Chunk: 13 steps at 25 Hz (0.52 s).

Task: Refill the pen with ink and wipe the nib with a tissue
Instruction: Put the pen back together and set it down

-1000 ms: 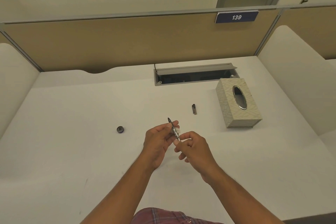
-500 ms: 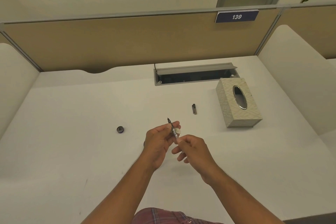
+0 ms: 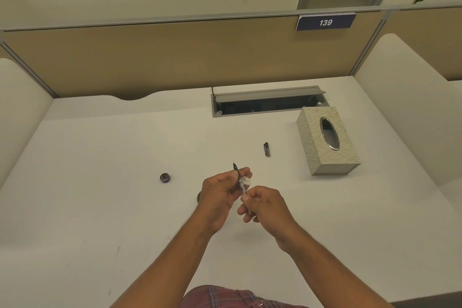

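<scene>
Over the middle of the white desk [image 3: 100, 182], my left hand [image 3: 220, 197] grips a thin dark pen [image 3: 238, 176] with its tip pointing up and away. A small white piece, maybe tissue [image 3: 246, 181], sits by my left fingertips. My right hand [image 3: 265, 205] pinches the pen's lower end, fingers closed around it. The pen cap [image 3: 267, 149] lies on the desk to the upper right. A small round black lid [image 3: 165, 178] rests to the left. A dark edge, perhaps the ink bottle [image 3: 198, 197], peeks out behind my left hand, mostly hidden.
A patterned tissue box [image 3: 327, 142] with an oval metal opening stands at the right. An open cable tray [image 3: 267, 102] is sunk into the desk behind it. Partition walls [image 3: 175, 57] close the back and both sides.
Both hands stay together on the pen. My right fingers have shifted slightly along its lower end; the pen has hardly moved.
</scene>
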Available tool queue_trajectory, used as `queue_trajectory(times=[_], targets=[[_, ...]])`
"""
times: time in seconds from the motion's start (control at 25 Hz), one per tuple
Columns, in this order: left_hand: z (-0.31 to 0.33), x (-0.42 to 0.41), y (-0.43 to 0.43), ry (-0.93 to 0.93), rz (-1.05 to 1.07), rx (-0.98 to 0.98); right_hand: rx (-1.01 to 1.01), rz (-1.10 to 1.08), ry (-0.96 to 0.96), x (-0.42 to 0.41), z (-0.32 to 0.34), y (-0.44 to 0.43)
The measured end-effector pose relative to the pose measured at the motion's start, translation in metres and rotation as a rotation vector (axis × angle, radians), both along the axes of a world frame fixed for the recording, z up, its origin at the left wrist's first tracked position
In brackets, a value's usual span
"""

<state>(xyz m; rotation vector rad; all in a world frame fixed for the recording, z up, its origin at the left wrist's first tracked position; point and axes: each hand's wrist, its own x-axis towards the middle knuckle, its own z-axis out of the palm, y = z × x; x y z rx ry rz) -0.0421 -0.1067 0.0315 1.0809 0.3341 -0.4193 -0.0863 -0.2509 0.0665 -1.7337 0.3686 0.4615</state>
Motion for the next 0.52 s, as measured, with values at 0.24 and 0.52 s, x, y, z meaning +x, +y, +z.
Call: queue_trajectory(times=[0.24, 0.52], targets=[[-0.001, -0.002, -0.003, 0.015, 0.024, 0.038, -0.079, -0.039, -0.055, 0.000, -0.006, -0.002], [-0.010, -0.007, -0.002, 0.050, 0.040, 0.064, -0.319, -0.085, -0.227, 0.018, -0.025, -0.014]])
